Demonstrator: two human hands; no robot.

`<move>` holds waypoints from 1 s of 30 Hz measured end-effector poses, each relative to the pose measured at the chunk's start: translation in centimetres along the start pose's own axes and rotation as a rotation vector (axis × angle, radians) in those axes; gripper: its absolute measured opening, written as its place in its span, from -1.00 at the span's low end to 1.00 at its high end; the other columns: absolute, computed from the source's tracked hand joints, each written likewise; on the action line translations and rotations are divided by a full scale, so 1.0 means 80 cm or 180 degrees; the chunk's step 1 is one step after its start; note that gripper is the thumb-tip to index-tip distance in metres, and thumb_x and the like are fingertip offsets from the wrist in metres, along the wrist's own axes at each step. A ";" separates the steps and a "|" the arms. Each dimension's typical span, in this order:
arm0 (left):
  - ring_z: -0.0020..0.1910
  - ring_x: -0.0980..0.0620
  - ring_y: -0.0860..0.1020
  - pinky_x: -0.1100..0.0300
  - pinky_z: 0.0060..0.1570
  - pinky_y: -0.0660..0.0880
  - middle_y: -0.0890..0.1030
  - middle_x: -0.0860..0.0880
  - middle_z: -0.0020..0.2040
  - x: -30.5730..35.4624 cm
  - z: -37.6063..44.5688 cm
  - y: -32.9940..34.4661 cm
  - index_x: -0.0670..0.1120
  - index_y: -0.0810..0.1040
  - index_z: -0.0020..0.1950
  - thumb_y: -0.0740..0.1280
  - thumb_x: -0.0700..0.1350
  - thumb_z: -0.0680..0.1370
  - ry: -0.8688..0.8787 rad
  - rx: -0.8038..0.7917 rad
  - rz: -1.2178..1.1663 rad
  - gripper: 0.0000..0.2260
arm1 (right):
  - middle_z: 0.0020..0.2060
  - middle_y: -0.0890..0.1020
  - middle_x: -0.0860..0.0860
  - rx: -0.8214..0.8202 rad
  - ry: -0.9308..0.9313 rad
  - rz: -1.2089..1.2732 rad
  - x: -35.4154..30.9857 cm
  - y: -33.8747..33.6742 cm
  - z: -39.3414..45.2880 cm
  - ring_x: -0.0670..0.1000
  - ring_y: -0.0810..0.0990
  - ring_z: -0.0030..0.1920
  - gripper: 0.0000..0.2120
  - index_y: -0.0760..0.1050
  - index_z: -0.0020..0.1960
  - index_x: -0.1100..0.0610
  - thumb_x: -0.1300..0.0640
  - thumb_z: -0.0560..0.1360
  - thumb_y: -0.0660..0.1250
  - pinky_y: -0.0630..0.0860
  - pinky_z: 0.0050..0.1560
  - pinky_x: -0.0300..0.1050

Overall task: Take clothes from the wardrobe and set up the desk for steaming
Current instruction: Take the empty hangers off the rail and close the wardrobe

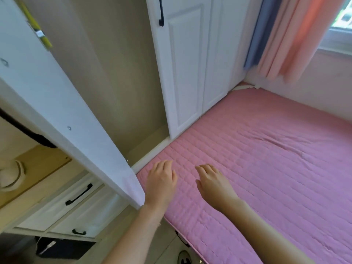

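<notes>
Pink quilted mattress under both hands. Left hand and right hand side by side, palms down, fingers relaxed, grasping nothing. Just left of left hand: open wardrobe door. Beyond hands: open wardrobe compartment, beige walls, no clothes visible inside. Closed white doors to its right. Left, behind the open door: desk with closed drawers.

Both hands hover over pink quilted bed.
</notes>
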State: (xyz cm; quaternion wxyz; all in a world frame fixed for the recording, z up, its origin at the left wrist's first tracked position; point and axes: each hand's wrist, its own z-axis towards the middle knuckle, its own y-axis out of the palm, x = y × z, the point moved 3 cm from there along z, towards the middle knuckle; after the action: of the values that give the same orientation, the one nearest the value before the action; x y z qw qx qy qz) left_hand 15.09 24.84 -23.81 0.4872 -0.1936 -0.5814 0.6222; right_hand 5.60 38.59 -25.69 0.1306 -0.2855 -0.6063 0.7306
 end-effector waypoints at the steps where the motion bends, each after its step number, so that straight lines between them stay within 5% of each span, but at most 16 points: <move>1: 0.04 -0.03 0.58 0.15 -0.04 0.55 0.66 -0.06 0.05 -0.004 0.012 -0.005 -0.17 0.59 0.17 0.37 -0.19 0.50 -0.0034 0.0070 -0.0061 -0.75 | -0.01 0.62 0.09 0.0040 -0.0022 -0.0002 -0.003 -0.006 0.016 0.16 0.59 0.02 -0.72 0.53 0.12 0.21 0.16 0.44 0.39 0.57 -0.01 -0.01; 4: 0.06 -0.01 0.57 0.20 -0.07 0.54 0.66 -0.06 0.05 -0.016 0.040 -0.017 -0.15 0.59 0.19 0.35 -0.19 0.52 -0.0246 0.0265 -0.0228 -0.75 | -0.04 0.63 0.08 0.0198 -0.0088 0.0026 -0.011 -0.022 0.059 0.15 0.61 -0.01 -0.73 0.55 0.10 0.21 0.16 0.43 0.41 0.57 -0.04 -0.03; 12: 0.08 -0.02 0.56 0.09 -0.09 0.60 0.66 -0.04 0.04 -0.033 0.101 -0.022 -0.11 0.56 0.21 0.36 -0.17 0.53 -0.0938 0.0729 -0.0301 -0.74 | 0.26 0.51 0.09 0.0136 -0.0596 0.0046 -0.025 -0.046 0.166 0.11 0.42 0.31 -0.62 0.36 0.37 0.19 0.09 0.60 0.16 0.36 0.31 -0.05; 20: 0.16 -0.03 0.52 0.11 -0.04 0.54 0.63 -0.05 0.12 -0.060 0.195 -0.053 -0.11 0.52 0.26 0.29 -0.15 0.57 -0.1473 0.1367 -0.0110 -0.73 | 0.27 0.49 0.10 0.0057 -0.1155 0.0188 -0.033 -0.079 0.301 0.12 0.40 0.31 -0.63 0.35 0.37 0.19 0.07 0.61 0.12 0.41 0.27 -0.02; 30: 0.17 -0.11 0.51 0.05 -0.14 0.58 0.61 -0.14 0.09 -0.111 0.315 -0.175 -0.20 0.53 0.22 0.32 -0.21 0.53 -0.1513 0.1903 0.0792 -0.73 | 0.24 0.51 0.07 0.0144 -0.1915 0.0284 -0.092 -0.157 0.449 0.09 0.45 0.26 -0.66 0.36 0.35 0.16 0.07 0.63 0.09 0.45 0.25 -0.05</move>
State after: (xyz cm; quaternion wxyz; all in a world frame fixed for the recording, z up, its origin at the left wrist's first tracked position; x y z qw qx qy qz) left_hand 4.07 1.88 -7.63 0.2948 0.0371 -0.4434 0.8456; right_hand -11.14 8.41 -8.04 -0.0806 -0.0797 -0.5881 0.8008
